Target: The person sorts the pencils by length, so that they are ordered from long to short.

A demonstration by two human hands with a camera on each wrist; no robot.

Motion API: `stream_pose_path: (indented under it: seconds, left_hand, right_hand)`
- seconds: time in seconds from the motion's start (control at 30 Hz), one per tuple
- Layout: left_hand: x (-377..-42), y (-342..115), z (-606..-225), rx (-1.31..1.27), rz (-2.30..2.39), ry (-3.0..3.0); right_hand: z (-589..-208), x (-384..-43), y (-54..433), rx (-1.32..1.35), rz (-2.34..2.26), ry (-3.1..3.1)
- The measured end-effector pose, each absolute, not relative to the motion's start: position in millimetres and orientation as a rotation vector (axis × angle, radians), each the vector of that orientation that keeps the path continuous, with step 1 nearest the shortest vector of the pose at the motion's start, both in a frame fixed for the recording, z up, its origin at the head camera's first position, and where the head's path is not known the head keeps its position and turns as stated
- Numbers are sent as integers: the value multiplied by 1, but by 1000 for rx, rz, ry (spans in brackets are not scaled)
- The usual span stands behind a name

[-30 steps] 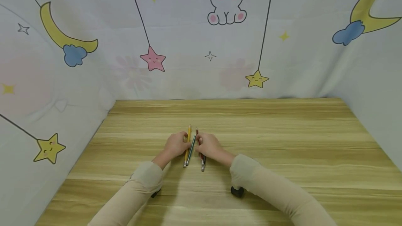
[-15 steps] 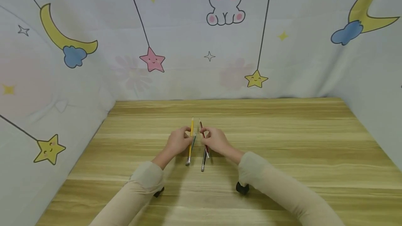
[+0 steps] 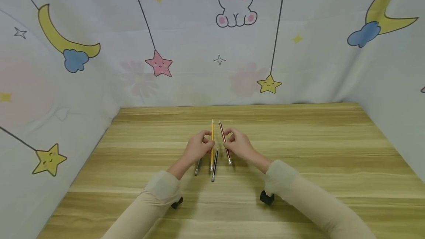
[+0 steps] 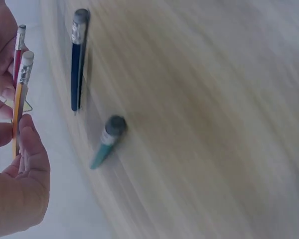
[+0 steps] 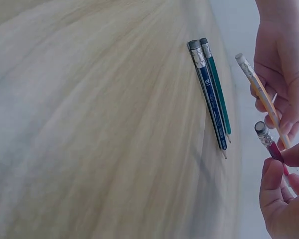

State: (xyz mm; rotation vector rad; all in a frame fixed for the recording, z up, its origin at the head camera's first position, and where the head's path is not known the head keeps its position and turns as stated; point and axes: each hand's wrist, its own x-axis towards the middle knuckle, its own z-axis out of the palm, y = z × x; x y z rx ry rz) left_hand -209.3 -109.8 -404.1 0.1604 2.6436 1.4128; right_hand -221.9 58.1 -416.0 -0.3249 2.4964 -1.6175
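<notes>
My left hand [image 3: 198, 146] pinches a yellow pencil [image 3: 212, 130] between thumb and fingers, its white eraser end towards me. Opposite it, my right hand [image 3: 241, 145] pinches a red pencil [image 3: 221, 129] with the tip pointing away. The two pencils lean towards each other at their tips, with a small gap between. On the table below lie a dark blue pencil [image 3: 214, 165] and a green pencil [image 5: 220, 94]. In the head view the left hand covers most of the green one; its eraser end [image 4: 114, 128] shows clearly in the left wrist view.
The wood-grain table [image 3: 299, 146] extends to both sides of the hands. White fabric [image 3: 186, 28] printed with stars, moons and a rabbit hangs behind it and at the sides. A small black device [image 3: 266, 197] sits under the right cuff, another [image 3: 177, 202] under the left.
Both hands have lifted the yellow and red pencils away from the other pencils and moved forward and rightward. The dark blue and green pencils stay on the table, now more separated from the held ones.
</notes>
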Motion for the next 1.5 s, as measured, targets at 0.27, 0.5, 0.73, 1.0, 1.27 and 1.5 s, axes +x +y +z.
stream_pose_path:
  seconds: [0.27, 0.5, 0.73, 1.0, 1.27, 1.5]
  left_hand:
    - [-211, -91, -408, 158, 1564, 2531]
    - [-211, -78, -410, 158, 1655, 2424]
    - [-210, -69, -411, 154, 1643, 2380]
    - [-207, -61, -414, 180, 1625, 2362]
    - [-206, -55, -417, 232, 1662, 2351]
    - [-206, -52, -417, 224, 1628, 2351]
  right_hand:
    - [-421, -220, 73, -262, -1699, 2432]
    - [-421, -215, 87, -276, -1814, 2321]
    - [-422, -209, 96, -263, -1875, 2211]
    - [-423, -202, 100, -222, -1895, 2143]
    - [-425, -197, 101, -141, -1941, 2059]
    - [-425, -194, 102, -94, -1943, 2036]
